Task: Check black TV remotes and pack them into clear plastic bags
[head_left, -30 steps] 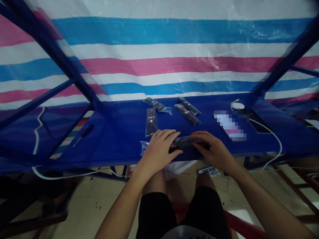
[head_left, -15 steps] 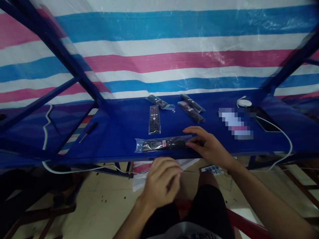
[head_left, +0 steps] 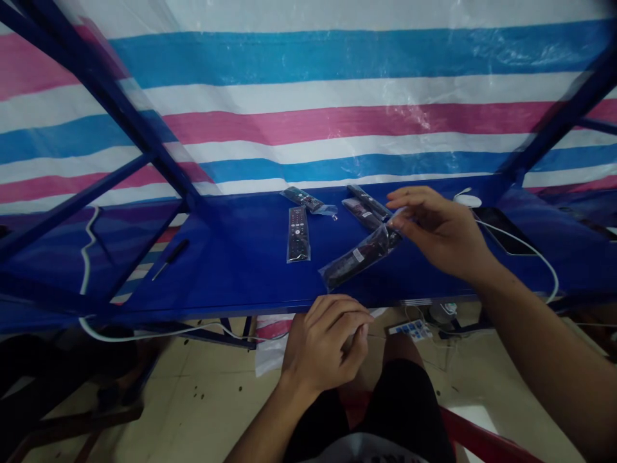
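My right hand [head_left: 436,228] pinches one end of a bagged black remote [head_left: 357,257] and holds it tilted above the blue table [head_left: 231,263]. My left hand [head_left: 325,341] hangs below the table's front edge over my lap, fingers curled together; I cannot make out what, if anything, is in them. Three more bagged remotes lie further back: one lengthwise [head_left: 297,233], one slanted behind it [head_left: 304,199], and a pair [head_left: 364,204] close to my right fingers.
A dark phone [head_left: 506,231] with a white cable [head_left: 544,263] lies at the table's right. A black screwdriver [head_left: 168,257] rests at the left. Blue metal frame struts [head_left: 120,109] cross the left side. A striped tarp [head_left: 308,103] hangs behind.
My right hand lifted the bagged remote from the front edge and carried it up and back to the right. My left hand left the table and dropped to my lap.
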### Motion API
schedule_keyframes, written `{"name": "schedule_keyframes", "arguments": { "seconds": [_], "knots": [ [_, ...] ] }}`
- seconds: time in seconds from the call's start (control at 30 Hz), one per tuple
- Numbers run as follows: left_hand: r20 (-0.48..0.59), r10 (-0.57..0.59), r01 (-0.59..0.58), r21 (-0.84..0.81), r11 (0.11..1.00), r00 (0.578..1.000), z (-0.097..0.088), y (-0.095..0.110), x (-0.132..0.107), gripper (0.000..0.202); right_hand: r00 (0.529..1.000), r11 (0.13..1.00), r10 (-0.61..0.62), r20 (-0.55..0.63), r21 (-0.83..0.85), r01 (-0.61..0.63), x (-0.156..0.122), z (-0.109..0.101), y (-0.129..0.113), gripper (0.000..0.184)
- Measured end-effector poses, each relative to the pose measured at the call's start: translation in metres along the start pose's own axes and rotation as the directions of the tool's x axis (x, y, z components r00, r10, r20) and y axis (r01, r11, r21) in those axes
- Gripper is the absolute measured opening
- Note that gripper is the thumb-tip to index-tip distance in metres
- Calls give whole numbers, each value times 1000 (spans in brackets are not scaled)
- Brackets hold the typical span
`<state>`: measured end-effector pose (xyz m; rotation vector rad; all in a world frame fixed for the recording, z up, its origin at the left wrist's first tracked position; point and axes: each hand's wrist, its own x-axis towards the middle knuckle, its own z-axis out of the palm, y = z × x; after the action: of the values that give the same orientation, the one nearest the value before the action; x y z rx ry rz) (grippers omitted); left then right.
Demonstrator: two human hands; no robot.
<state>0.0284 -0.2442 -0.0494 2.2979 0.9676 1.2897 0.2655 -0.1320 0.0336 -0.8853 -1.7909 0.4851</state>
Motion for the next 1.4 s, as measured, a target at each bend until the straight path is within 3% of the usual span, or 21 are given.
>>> {"name": "schedule_keyframes", "arguments": {
  "seconds": [0.07,0.17,0.33,0.47,0.53,0.63,0.77,0.87,0.93,1.0,1.07,1.13,1.27,1.4],
  "knots": [
    [23,2,-3,37,999,1000,0,-4,1,23,996,995,69,58,-72,-65,-10,-7,14,21],
    [36,-7,2,115,993,999,-6,-17,7,22,985,982,170,11,-89,-168,-33,-17,37,23],
    [-6,-177,164,404,900,984,-43,-63,41,38,968,956,248,-33,-150,-250,-62,-27,54,27],
    [301,-254,69,513,856,919,-68,-95,64,43,932,896,297,-205,-278,-347,-73,-32,55,35],
    [347,-291,67,533,843,892,-72,-105,69,41,899,829,373,-229,-353,-434,-77,-34,55,36],
    [290,-298,82,578,812,909,-72,-121,73,39,869,755,462,-177,-436,-490,-84,-35,54,35],
    [148,-309,146,641,753,940,-63,-137,87,36,847,725,520,-114,-466,-508,-86,-31,48,36],
    [25,-281,193,666,721,959,-52,-128,102,32,853,717,509,-114,-492,-494,-85,-30,44,35],
    [45,-205,131,636,760,978,-41,-108,110,33,857,714,499,-128,-499,-491,-85,-29,43,34],
    [193,-125,1,538,843,973,-28,-81,111,37,852,712,503,-145,-489,-504,-86,-28,42,35],
    [373,-77,-104,443,890,925,-11,-55,105,42,841,716,516,-163,-457,-528,-87,-26,41,37],
    [478,-43,-169,393,904,878,7,-38,95,45,827,723,534,-175,-412,-554,-88,-22,40,39],
    [536,-26,-209,372,905,844,30,-34,79,50,821,759,540,-183,-315,-570,-88,-10,42,53],
    [553,-41,-221,399,890,832,28,-46,77,53,835,802,509,-208,-237,-548,-85,0,49,59]
  ]
}}
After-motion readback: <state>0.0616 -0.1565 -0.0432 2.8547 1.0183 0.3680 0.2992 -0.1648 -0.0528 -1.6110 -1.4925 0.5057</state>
